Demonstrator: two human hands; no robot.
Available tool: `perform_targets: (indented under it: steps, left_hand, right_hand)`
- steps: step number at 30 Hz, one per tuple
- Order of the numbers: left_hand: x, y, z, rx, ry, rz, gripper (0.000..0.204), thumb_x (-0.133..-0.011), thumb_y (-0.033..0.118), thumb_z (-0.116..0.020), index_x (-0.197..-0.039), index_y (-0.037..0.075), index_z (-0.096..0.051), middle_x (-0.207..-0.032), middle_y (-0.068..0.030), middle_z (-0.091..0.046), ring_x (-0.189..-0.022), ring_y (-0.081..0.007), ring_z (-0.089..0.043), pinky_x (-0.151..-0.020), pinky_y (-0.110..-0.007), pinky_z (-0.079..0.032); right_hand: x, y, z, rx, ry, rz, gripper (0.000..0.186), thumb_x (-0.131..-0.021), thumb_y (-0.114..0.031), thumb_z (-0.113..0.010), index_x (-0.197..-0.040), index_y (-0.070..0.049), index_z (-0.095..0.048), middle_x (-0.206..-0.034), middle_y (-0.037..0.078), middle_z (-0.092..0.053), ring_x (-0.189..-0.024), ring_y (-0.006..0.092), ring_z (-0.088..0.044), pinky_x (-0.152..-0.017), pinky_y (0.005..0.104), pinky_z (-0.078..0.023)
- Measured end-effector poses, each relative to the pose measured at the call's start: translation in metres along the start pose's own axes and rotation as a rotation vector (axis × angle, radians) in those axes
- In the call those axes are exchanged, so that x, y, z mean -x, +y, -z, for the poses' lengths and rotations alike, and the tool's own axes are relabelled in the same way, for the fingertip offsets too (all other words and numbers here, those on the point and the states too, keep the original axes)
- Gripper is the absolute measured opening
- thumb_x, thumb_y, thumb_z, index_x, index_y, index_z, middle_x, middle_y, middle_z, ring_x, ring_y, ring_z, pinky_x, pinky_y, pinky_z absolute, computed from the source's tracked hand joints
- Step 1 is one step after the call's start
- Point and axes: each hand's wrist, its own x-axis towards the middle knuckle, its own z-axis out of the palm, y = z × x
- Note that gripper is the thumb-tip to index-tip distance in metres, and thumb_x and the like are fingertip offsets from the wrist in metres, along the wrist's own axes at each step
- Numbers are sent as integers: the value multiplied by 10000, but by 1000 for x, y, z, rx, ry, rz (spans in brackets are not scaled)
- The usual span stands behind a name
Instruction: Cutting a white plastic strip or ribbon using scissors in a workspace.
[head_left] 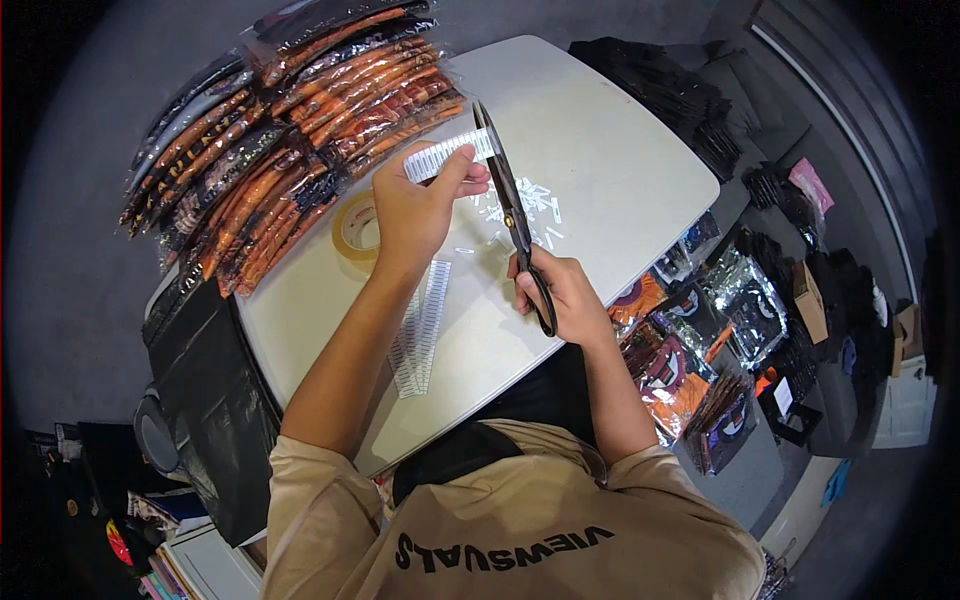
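Note:
My left hand [428, 205] pinches a white strip of printed labels [435, 161] above the table. The strip's right end lies between the parted blades of the black scissors [513, 205]. My right hand [566, 292] grips the scissors by their handles, with the blades pointing away from me. Below the blades, a loose pile of small cut white labels [535, 203] is scattered on the tabletop. Long uncut label strips [421, 335] lie near my left forearm. A roll of clear yellowish tape [347, 232] rests beside my left wrist, partly hidden by it.
Tall stacks of plastic-bagged orange and black garments [350, 95] crowd the far left of the white table [620, 150]. Black bags [660, 90] sit beyond its far right edge. More bagged garments [670, 370] lie on a surface to the right. Black plastic [215, 400] hangs at the left.

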Motion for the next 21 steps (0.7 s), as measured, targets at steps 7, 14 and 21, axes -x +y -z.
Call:
perform_targets:
  steps: [7, 14, 21]
  left_hand:
    - [0, 0, 0, 4, -2, -2, 185, -935, 57, -696, -919, -122, -657, -812, -182, -713, -719, -222, -728, -677, -338, -651]
    - [-1, 2, 3, -13, -1, 29, 222, -933, 63, -684, -1044, -126, -643, -831, -169, -703, -746, -248, -726, -708, -357, -648]
    - [-3, 0, 4, 15, 13, 14, 168, -945, 52, -658, -949, -115, -641, -802, -166, -700, -705, -211, -715, -656, -328, -650]
  right_hand:
    - [0, 1, 0, -17, 2, -27, 295, -1026, -290, -581, -960, -3, -579, -612, 74, -597, -550, 166, -615, -547, 316, -468]
    - [1, 2, -1, -43, 55, -74, 284, -1022, -275, -593, -967, 4, -585, -609, 73, -603, -531, 158, -611, -527, 307, -467]
    - [0, 2, -2, -21, 55, -39, 287, -1020, -279, -597, -965, 2, -581, -608, 64, -594, -541, 151, -610, -534, 301, -469]
